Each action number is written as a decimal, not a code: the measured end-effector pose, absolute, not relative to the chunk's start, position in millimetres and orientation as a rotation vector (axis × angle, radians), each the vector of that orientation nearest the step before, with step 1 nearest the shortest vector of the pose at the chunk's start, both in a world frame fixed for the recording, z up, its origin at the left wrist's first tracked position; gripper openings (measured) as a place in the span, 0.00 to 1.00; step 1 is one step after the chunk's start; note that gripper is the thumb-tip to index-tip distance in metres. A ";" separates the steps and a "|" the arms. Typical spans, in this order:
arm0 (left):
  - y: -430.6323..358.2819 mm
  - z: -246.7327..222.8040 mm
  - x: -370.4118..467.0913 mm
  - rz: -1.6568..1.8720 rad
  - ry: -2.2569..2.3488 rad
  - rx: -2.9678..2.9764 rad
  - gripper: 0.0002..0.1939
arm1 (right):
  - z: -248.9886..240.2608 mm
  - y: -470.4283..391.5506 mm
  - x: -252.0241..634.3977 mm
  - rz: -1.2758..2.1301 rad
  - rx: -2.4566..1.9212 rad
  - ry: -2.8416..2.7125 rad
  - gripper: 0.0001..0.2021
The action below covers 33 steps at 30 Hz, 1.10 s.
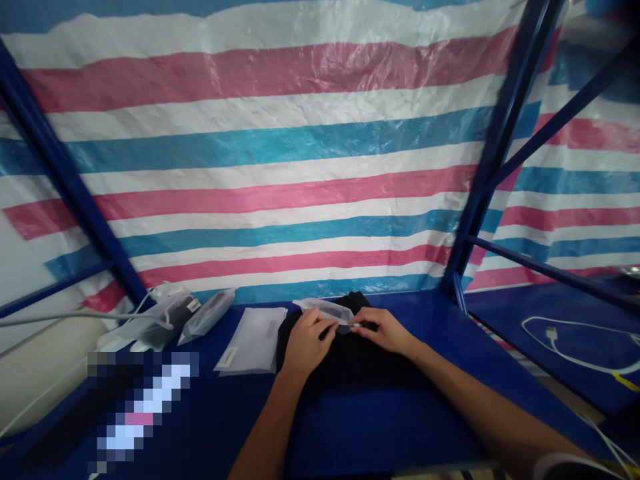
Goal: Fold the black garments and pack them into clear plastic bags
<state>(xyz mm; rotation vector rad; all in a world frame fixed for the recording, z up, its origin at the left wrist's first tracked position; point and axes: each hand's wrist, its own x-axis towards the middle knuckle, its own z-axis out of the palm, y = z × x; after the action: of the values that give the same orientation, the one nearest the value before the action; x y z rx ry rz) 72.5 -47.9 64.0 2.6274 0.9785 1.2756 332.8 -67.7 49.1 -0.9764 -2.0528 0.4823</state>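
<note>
A small frosted plastic bag (325, 307) lies over a black cloth (360, 367) on the blue surface. My left hand (309, 340) pinches the bag's near edge between thumb and fingers. On the other side, my right hand (384, 329) also has its fingertips closed at the opening edge, close to a small pale part there. Something dark shows through or beneath the bag between both hands; its kind is unclear. Just left of the cloth rests a flat frosted bag or stack of bags (253, 339) with a small label.
Filled clear bags (207, 315) sit at the back left, beside a grey cable. A pixelated patch covers the front left. Blue metal posts (487, 167) frame a striped tarp (300, 147). At right, a white USB cable (553, 337) lies on another blue surface.
</note>
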 end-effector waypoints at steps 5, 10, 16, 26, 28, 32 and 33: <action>-57.4 65.6 83.0 1.198 0.858 2.807 0.14 | 45.2 -66.5 331.3 0.732 -0.893 -2.026 0.18; -56.1 62.4 83.3 1.152 0.885 2.798 0.15 | 44.5 -69.3 327.5 0.677 -1.049 -1.896 0.17; -57.7 60.6 83.7 1.134 0.807 2.751 0.12 | 52.9 -75.6 327.5 0.490 -0.968 -2.091 0.15; -34.4 69.4 72.9 1.143 0.820 2.762 0.12 | 52.2 -72.2 330.7 0.461 -1.000 -1.916 0.12; -22.8 70.8 60.7 1.201 0.894 2.738 0.12 | 49.5 -65.4 337.3 0.488 -1.042 -1.790 0.13; -7.1 67.6 38.4 1.299 1.050 2.680 0.13 | 43.1 -50.4 348.8 0.560 -1.045 -1.564 0.16; -5.5 66.3 35.3 1.304 1.075 2.670 0.13 | 41.6 -47.6 350.1 0.570 -1.025 -1.543 0.17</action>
<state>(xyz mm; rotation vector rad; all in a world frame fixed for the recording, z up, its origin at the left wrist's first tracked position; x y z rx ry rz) 35.3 -5.5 66.3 2.6704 1.0746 1.3039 350.1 -47.6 41.6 -1.0254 -1.5432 0.5704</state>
